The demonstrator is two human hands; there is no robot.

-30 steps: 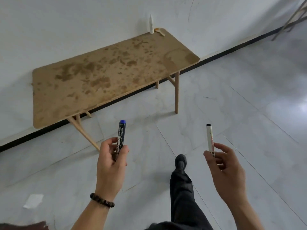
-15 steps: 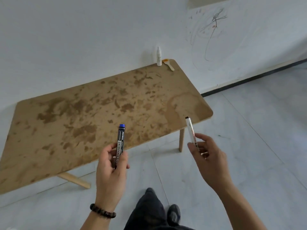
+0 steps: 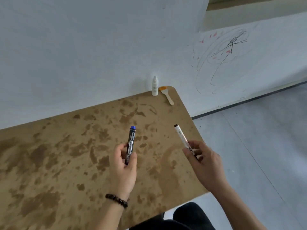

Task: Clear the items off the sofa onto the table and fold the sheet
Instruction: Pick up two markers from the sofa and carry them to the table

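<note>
Blue-capped permanent marker (image 3: 131, 143) is being gripped upright by the left hand (image 3: 123, 168) above the stained counter (image 3: 49, 155); a white marker (image 3: 181, 138), pointing toward eleven o'clock, is being pinched by the right hand (image 3: 204, 163).

Two markers: blue-capped marker (image 3: 130, 145) in left hand (image 3: 123, 170), white marker (image 3: 181, 136) in right hand (image 3: 206, 165). Beyond the hands: one bottle (image 3: 154, 86), one brush (image 3: 167, 95). Beneath: one table (image 3: 58, 155).

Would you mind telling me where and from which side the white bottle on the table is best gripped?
Grip the white bottle round its straight body, probably from the front-left: it stands upright close to the wall, and a brush lies just to its right.
</note>
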